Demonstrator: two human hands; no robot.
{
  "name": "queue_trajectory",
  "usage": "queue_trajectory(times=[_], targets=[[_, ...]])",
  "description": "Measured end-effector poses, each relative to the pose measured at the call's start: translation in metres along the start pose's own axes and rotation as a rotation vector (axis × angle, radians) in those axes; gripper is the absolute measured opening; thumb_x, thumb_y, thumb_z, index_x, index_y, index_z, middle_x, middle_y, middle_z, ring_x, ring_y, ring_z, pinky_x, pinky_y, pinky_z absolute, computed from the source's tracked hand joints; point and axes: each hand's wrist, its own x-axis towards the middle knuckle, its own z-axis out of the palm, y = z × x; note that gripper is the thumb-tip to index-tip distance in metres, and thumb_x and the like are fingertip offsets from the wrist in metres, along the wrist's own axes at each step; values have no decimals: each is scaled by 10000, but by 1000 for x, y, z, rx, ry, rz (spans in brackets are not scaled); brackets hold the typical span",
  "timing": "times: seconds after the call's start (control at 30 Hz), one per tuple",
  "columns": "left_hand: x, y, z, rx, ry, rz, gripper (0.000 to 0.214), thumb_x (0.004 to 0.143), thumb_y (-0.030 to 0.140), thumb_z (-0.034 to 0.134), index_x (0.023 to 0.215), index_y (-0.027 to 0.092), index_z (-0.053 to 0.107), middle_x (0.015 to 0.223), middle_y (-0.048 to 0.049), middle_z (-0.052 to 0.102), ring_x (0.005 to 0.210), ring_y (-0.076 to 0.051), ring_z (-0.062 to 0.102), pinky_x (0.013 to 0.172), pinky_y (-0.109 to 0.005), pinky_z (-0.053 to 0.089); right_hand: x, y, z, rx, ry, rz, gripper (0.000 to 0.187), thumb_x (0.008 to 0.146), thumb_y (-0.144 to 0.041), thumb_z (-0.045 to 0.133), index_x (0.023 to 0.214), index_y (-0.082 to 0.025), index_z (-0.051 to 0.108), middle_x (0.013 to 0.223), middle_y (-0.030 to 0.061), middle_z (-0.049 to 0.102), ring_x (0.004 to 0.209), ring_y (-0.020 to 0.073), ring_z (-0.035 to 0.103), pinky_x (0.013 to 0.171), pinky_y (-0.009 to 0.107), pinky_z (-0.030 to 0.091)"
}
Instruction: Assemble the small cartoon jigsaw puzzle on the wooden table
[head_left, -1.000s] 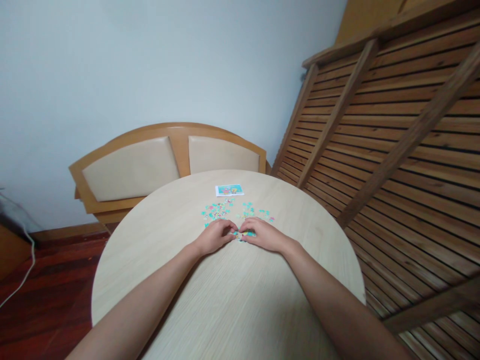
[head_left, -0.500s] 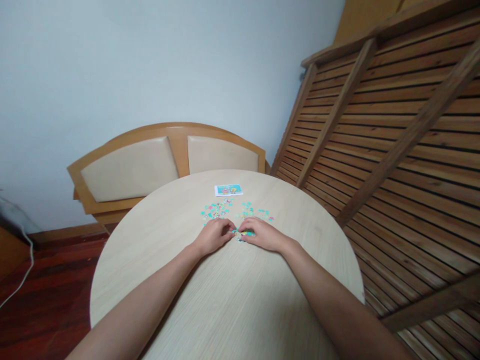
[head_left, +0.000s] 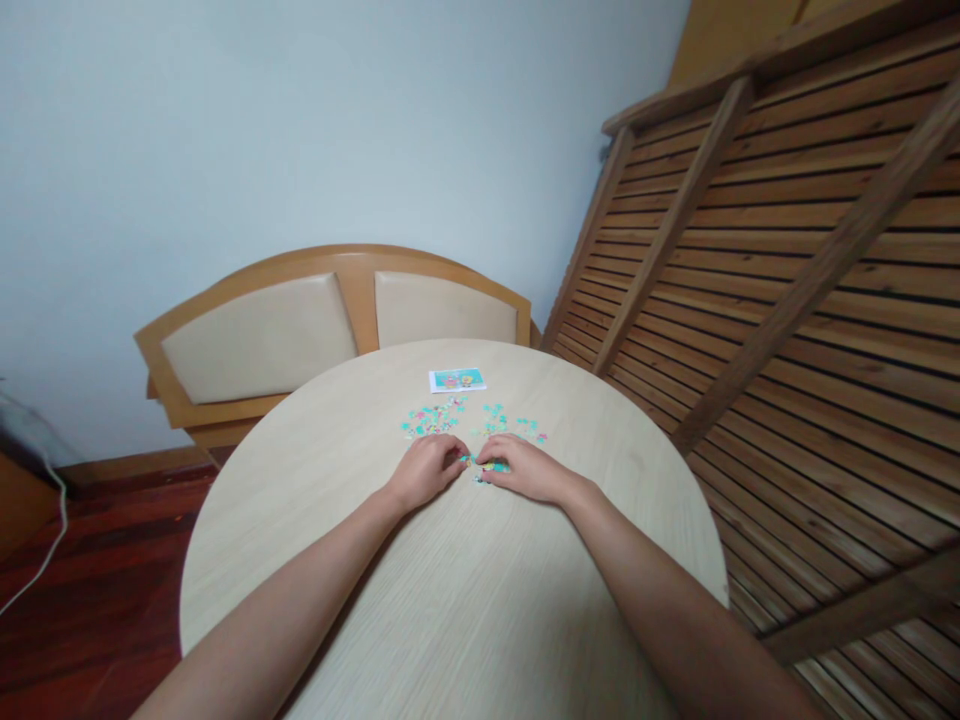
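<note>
Both hands rest over a round wooden table [head_left: 420, 620], their fingertips almost meeting. My left hand [head_left: 427, 470] is closed in a pinch at a small puzzle piece [head_left: 467, 460], mostly hidden by the fingers. My right hand [head_left: 529, 468] curls its thumb and fingers around a few joined puzzle pieces [head_left: 495, 467] in teal and yellow, lying on the tabletop. Loose jigsaw pieces [head_left: 431, 420] in teal, pink and white are scattered beyond the left hand, and another loose group [head_left: 499, 418] lies beyond the right.
A small picture card [head_left: 458, 380] with two cartoon figures lies at the far side of the table. Behind the table stands a headboard [head_left: 356, 300] with cream panels. A slatted wooden frame [head_left: 787, 260] leans on the right. A white cable [head_left: 61, 510] hangs at left.
The left fingers have shifted very slightly up and away from the piece between the hands. The right hand and the scattered pieces look the same.
</note>
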Motion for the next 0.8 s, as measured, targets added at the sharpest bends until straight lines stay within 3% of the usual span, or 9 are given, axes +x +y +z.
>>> queue_trajectory(times=[0.27,0.6,0.8], targets=[[0,1,1,27,-3,13,125,894,239,609,963,202,707,918,-36,722,890,-199,646,829,-299,459,-1,1,2,-14,-12,19,211,906,-296,642,1060,-178,725,1031,85,672,1022,217,594,961,357,448],[0,3,-4,157,-24,132,148,942,216,558,939,201,706,975,-39,716,933,-192,636,866,-302,463,-2,5,4,-32,-21,26,240,907,-322,641,1085,-190,734,1059,89,651,1042,222,587,980,351,439],[-2,7,-10,255,-73,243,231,980,287,491,954,194,700,997,-58,700,975,-207,623,901,-331,469,-3,4,3,-26,-18,28,242,907,-323,640,1088,-192,731,1070,88,649,1052,221,585,990,351,437]])
